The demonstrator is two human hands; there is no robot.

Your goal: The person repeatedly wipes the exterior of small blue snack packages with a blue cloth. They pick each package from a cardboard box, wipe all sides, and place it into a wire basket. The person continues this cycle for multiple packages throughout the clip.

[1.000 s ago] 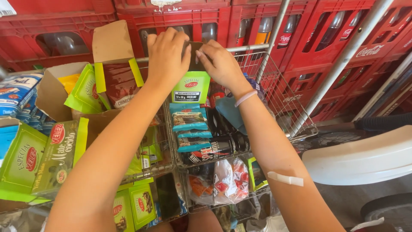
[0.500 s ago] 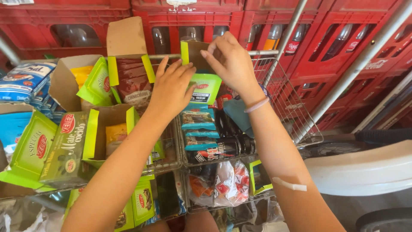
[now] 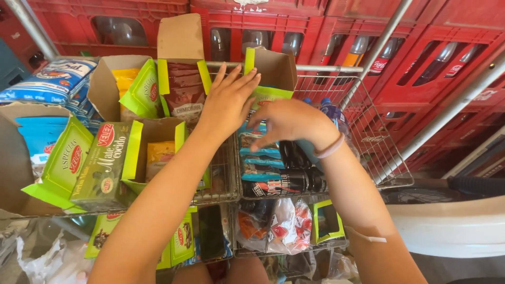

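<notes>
Your left hand [image 3: 227,102] lies flat with its fingers [image 3: 243,84] spread and extended, gripping nothing; the palm rests against the near edge of the open cardboard box [image 3: 273,71] with green flaps, at the back of the wire shelf [image 3: 368,137]. Your right hand [image 3: 286,120] sits just beside it, to the right and slightly lower, with the fingers curled downward over the stack of blue snack packets [image 3: 258,158] standing in the shelf compartment. The fingertips appear to touch the top packet, but the view does not show whether they actually pinch it (the knuckles hide the contact). A pink band [image 3: 332,148] circles the right wrist.

Dark bottles [image 3: 297,179] lie directly right of the packet stack, in the same compartment. To the left of your left forearm, a second open box holds brown packets [image 3: 184,94], and a green tea carton [image 3: 102,165] stands tilted in front of it. A lower wire tier holds red-and-white bags [image 3: 294,226]. Red bottle crates [image 3: 315,31] form the wall behind the shelf.
</notes>
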